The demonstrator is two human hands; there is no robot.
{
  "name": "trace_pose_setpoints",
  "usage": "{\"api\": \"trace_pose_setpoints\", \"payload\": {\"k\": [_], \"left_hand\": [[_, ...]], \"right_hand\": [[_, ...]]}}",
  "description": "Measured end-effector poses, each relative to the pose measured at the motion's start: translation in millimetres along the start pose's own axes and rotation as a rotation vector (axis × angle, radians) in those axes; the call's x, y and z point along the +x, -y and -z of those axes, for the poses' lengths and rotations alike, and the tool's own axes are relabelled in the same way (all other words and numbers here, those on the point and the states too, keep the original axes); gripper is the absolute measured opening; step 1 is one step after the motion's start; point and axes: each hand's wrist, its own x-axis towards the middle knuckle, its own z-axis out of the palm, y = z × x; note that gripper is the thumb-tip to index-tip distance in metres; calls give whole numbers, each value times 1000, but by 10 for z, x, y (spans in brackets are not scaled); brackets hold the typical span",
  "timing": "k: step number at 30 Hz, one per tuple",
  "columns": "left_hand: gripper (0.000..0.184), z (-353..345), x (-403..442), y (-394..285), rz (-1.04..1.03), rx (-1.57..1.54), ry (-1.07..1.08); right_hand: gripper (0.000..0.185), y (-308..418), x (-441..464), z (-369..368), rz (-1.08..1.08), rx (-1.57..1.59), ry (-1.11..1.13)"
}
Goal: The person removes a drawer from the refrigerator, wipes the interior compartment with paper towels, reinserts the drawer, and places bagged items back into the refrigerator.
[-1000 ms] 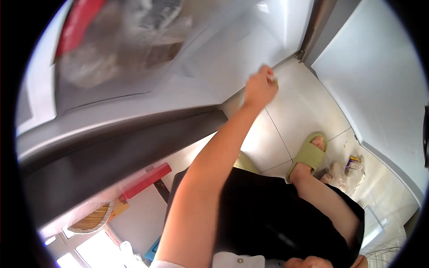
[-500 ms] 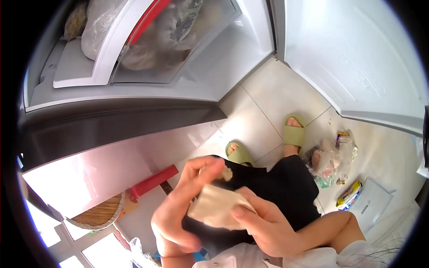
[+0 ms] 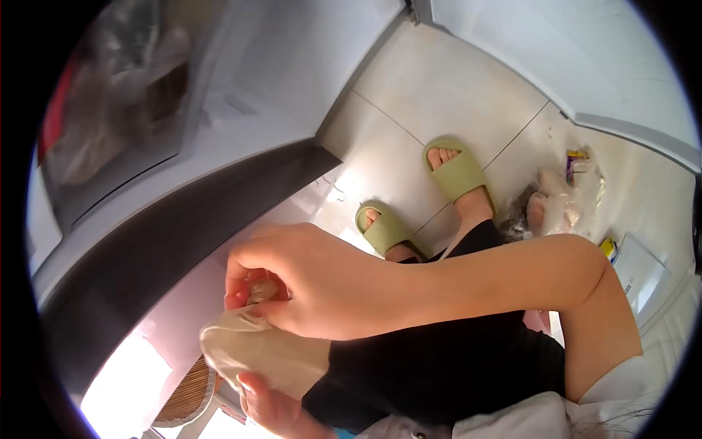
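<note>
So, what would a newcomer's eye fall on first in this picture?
Probably the right hand at the beige pouch-like thing, its forearm crossing mid-picture, with the left hand at the thing's lower edge. Next, higher up, the green slippers on the tiled floor, with clear plastic packaging to their right.

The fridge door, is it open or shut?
Open: the fridge door stands swung away from the white cabinet, so the see-through drawer inside shows.

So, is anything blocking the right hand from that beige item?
Nothing visible: the right hand is up against the upper edge of the beige item, while the left hand is at its lower edge.
</note>
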Motion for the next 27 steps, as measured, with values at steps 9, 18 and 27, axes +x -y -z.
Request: {"api": "trace_pose_setpoints", "payload": {"k": [9,18,27], "left_hand": [[69,246,440,205,96,148,-171],[63,-199,585,100,278,518,89],[42,-28,717,-131,62,877,499]], "right_hand": [[16,-883,554,490,-511,552,289],[27,-1436,2103,925,-44,-119,-453],[28,-1443,3608,348,207,-1100,-430]]}}
